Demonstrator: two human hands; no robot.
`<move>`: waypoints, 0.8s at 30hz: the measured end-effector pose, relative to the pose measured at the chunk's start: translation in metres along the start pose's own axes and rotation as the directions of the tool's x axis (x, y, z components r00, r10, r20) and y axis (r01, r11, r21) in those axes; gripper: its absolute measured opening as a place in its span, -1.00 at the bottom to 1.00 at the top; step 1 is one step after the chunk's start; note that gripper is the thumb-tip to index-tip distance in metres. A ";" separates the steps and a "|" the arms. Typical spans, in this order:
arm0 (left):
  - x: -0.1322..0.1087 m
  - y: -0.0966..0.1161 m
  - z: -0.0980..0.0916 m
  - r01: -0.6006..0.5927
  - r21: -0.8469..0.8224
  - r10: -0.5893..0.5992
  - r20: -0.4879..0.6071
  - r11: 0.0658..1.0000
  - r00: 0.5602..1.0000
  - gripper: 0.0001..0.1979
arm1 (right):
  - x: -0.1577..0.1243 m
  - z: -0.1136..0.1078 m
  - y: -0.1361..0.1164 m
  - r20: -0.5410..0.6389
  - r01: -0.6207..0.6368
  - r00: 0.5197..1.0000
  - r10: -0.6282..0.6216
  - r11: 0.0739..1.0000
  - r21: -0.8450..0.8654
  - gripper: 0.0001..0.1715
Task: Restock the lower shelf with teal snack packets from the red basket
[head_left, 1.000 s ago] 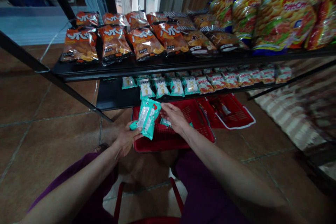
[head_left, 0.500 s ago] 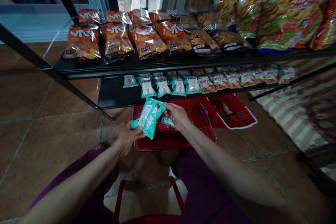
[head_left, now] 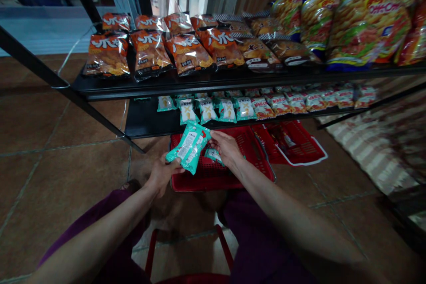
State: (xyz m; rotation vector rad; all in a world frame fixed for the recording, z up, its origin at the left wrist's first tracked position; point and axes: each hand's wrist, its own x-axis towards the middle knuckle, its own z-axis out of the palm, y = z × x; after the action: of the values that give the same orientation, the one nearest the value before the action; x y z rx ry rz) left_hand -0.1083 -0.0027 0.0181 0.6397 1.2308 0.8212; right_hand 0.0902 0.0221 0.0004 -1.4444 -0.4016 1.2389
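My left hand (head_left: pixel 162 171) grips a stack of teal snack packets (head_left: pixel 189 145) by its lower end, held over a red basket (head_left: pixel 213 173) on the floor. My right hand (head_left: pixel 226 147) is at the stack's upper right corner, fingers curled on the edge of the top packet. Another teal packet (head_left: pixel 213 155) lies in the basket under my right hand. A row of the same teal packets (head_left: pixel 206 110) stands on the lower black shelf (head_left: pixel 146 120) just beyond.
The upper shelf (head_left: pixel 199 80) carries orange and brown snack bags (head_left: pixel 149 53) and large colourful bags (head_left: pixel 362 22) at the right. Red-white packets (head_left: pixel 293 101) fill the lower shelf's right. A second red basket (head_left: pixel 293 142) sits to the right. The floor is brown tile.
My right hand has moved from the basket up to the top corner of the stack held in my left hand. The stack has risen slightly toward the shelf.
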 end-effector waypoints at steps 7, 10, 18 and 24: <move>0.006 0.003 -0.003 -0.239 0.270 0.272 -0.090 0.933 0.958 -0.89 | -0.016 0.006 -0.002 0.091 -0.003 0.996 0.009 0.998 -0.066 -0.47; 0.002 0.006 -0.004 -0.414 0.402 0.450 0.006 0.816 0.893 -0.77 | -0.032 0.013 -0.003 0.245 -0.063 0.967 0.070 0.997 -0.037 -0.50; -0.020 0.001 0.008 -0.511 0.339 0.441 0.265 0.790 0.858 -0.69 | -0.052 0.023 -0.002 0.525 -0.258 0.839 0.142 0.954 0.155 -0.49; -0.024 0.004 0.007 -0.541 0.291 0.453 0.318 0.789 0.833 -0.71 | -0.047 0.018 -0.005 0.495 -0.275 0.847 0.196 0.957 0.091 -0.55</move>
State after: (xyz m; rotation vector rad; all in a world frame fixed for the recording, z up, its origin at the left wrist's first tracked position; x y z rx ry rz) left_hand -0.1050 -0.0198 0.0361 1.3832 1.0119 0.9210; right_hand 0.0588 -0.0050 0.0296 -1.0567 -0.4534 1.8020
